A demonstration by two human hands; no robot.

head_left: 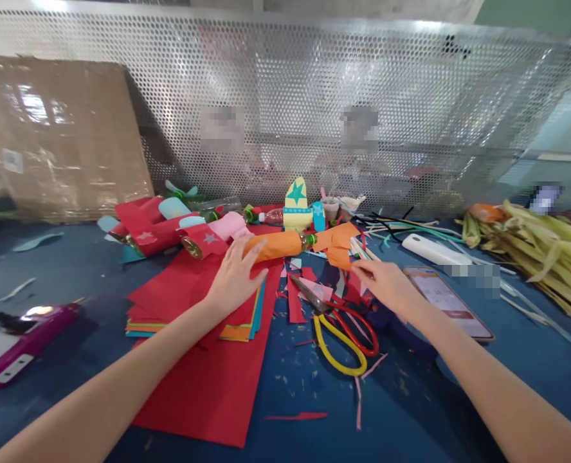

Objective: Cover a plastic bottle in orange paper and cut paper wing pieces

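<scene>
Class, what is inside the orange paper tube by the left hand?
At the right end of the orange paper tube, a clear bottle neck with a green cap shows; what the paper wraps cannot be seen.

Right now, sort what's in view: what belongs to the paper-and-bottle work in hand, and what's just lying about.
Belongs:
orange paper-wrapped bottle, under the left hand
loose orange paper pieces, by the right hand
stacked coloured paper sheets, likely
scissors with red and yellow handles, likely

Lying about, apparently:
rectangular smartphone with lit screen
brown, tape-covered cardboard
pale yellow-green leafy husks
</scene>
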